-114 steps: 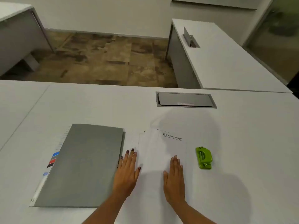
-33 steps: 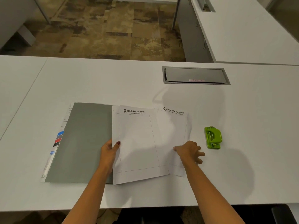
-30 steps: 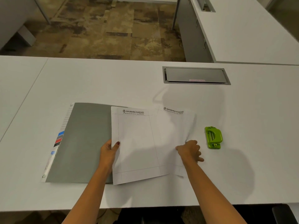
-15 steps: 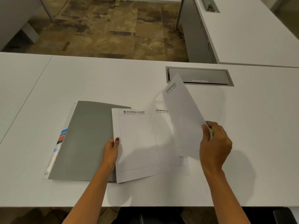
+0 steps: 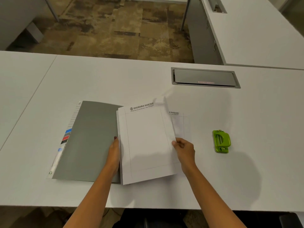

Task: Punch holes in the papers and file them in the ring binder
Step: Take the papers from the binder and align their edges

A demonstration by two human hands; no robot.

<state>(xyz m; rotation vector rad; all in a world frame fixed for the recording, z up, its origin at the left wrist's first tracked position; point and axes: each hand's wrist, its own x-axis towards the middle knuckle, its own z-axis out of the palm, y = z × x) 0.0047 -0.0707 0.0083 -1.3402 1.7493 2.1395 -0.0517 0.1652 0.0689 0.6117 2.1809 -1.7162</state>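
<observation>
Grey binder (image 5: pixel 88 139) (blue, red, black tabs), white papers (image 5: pixel 148 142), green punch (image 5: pixel 221 141)

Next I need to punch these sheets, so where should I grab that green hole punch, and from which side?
Grip the green hole punch across its two long sides, from above, with the right hand, which is nearest. It lies flat on the desk, apart from the papers, long axis pointing away.
</observation>
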